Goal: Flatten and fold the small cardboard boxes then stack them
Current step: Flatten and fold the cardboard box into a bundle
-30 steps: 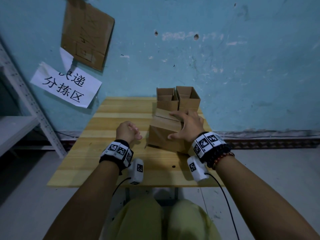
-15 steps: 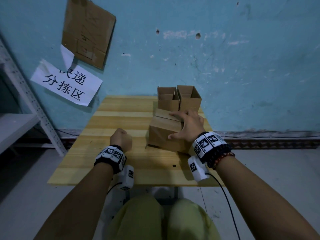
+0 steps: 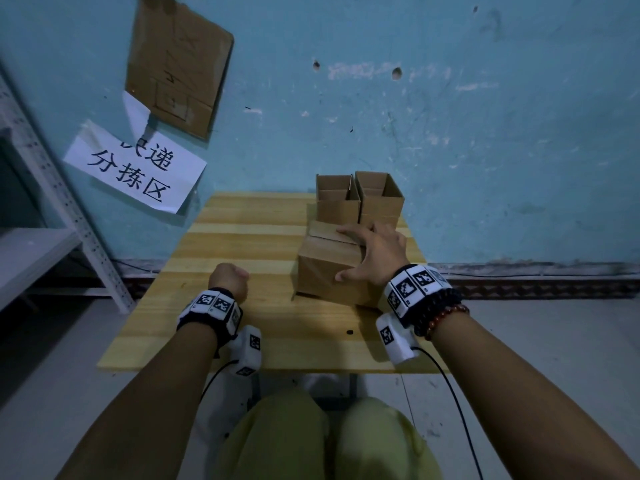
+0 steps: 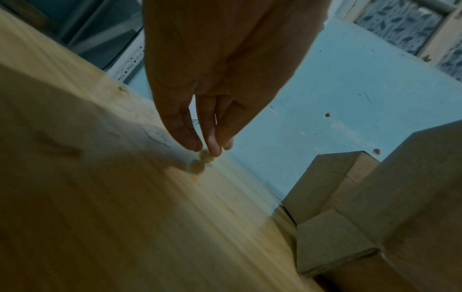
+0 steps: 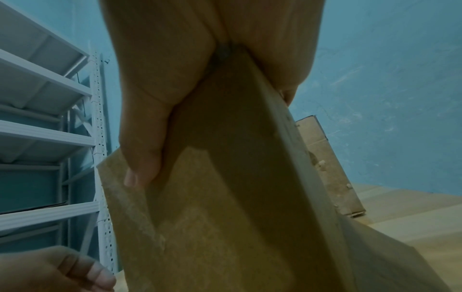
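A closed brown cardboard box (image 3: 325, 275) stands on the wooden table (image 3: 242, 244), right of centre. My right hand (image 3: 360, 252) grips it, fingers lying across the top flaps and thumb (image 5: 142, 158) pressed on the front face (image 5: 237, 217). My left hand (image 3: 228, 278) hovers to the left of the box, apart from it and holding nothing. Its loosely curled fingertips (image 4: 207, 146) hang close to the tabletop. Behind the held box, two open-topped cardboard boxes (image 3: 337, 202) (image 3: 379, 197) stand side by side at the table's back edge.
A white metal shelf rack (image 3: 52, 202) stands left of the table. On the blue wall hang a paper sign (image 3: 138, 168) and a flat piece of cardboard (image 3: 180, 64). A small dark speck (image 3: 349, 331) lies near the table's front edge.
My left hand has drawn back toward me and to the left, away from the box. The right hand and the box have stayed put.
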`<state>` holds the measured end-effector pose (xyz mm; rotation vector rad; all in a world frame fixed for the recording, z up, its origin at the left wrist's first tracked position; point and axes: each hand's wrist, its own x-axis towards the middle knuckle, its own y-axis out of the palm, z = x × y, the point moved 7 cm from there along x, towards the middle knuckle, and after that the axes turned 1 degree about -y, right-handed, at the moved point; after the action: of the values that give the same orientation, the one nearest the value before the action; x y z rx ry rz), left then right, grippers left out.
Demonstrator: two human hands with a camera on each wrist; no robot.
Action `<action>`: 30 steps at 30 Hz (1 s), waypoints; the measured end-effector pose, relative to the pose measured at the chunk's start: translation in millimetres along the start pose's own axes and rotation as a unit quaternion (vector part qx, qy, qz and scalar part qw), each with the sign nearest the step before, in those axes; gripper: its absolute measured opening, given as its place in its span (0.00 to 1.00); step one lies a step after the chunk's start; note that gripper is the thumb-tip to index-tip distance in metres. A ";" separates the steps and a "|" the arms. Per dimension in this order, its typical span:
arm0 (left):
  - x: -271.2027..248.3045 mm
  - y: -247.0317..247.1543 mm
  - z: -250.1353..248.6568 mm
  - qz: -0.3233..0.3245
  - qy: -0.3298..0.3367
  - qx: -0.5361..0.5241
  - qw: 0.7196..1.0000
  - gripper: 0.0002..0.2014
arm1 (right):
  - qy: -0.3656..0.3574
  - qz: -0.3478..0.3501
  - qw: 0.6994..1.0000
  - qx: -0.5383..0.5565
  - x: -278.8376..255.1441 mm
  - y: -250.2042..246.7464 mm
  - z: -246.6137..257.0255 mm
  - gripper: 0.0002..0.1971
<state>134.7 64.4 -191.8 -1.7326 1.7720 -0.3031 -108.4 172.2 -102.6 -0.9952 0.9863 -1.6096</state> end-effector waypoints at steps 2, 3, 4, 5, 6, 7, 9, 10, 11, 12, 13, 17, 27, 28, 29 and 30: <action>-0.7 -0.7 2.1 -0.008 0.009 -0.029 1.000 0.10 | -0.001 -0.001 1.000 0.001 -0.4 -0.2 0.1 0.43; 0.9 -0.6 4.1 -0.013 0.006 -0.039 0.999 0.11 | 0.000 0.000 1.000 0.001 -0.8 -0.2 0.1 0.43; 0.6 -2.1 5.2 -0.021 0.006 -0.045 0.999 0.12 | 0.000 0.000 1.000 0.001 -1.0 -0.3 0.3 0.43; -1.2 -5.0 4.5 -0.032 0.012 -0.049 0.998 0.13 | 0.000 0.000 1.000 0.000 -1.4 -0.3 0.5 0.43; -1.3 -7.6 3.9 -0.041 0.019 -0.051 0.998 0.14 | 0.000 0.000 1.000 0.000 -1.4 -0.2 0.7 0.43; -1.5 -9.1 3.5 -0.048 0.021 -0.048 0.997 0.14 | 0.000 -0.001 1.000 0.000 -1.4 -0.2 0.8 0.43; -0.5 -10.3 1.7 -0.052 0.026 -0.035 0.998 0.15 | -0.001 -0.004 1.000 0.000 -1.1 -0.2 0.7 0.43; -1.3 -11.5 0.3 -0.055 0.031 -0.028 0.998 0.15 | -0.002 -0.005 1.000 -0.002 -1.1 -0.2 0.4 0.43; -3.6 -13.6 -2.6 -0.059 0.037 -0.025 0.997 0.15 | -0.002 -0.004 1.000 -0.002 -1.0 0.1 0.4 0.43; -3.5 -15.2 -4.6 -0.061 0.045 -0.023 0.997 0.16 | -0.003 -0.003 1.000 -0.002 -0.9 0.1 0.4 0.43; -3.9 -16.9 -7.2 -0.064 0.058 -0.021 0.996 0.17 | -0.003 -0.002 1.000 -0.002 -0.8 0.2 0.6 0.43; -1.7 -19.6 -11.0 -0.068 0.084 -0.033 0.994 0.14 | -0.004 -0.001 1.000 -0.006 -0.7 0.4 0.4 0.43; -0.8 -20.9 -8.7 -0.076 0.091 -0.063 0.991 0.20 | -0.007 -0.004 1.000 -0.004 0.3 0.9 -0.8 0.43; 0.1 -22.0 -9.4 -0.078 0.097 -0.064 0.990 0.20 | -0.007 -0.005 1.000 -0.004 0.5 1.0 -1.1 0.43; 0.7 -23.4 -9.9 -0.080 0.104 -0.065 0.989 0.20 | -0.007 -0.006 1.000 -0.004 0.7 1.1 -1.3 0.43; -0.1 -24.6 -10.7 -0.082 0.107 -0.074 0.988 0.20 | -0.007 -0.005 1.000 -0.004 1.0 1.4 -1.5 0.43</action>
<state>148.5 59.1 -169.5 -2.0216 1.8442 -0.4520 -109.6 171.2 -104.2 -1.0175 0.9796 -1.6068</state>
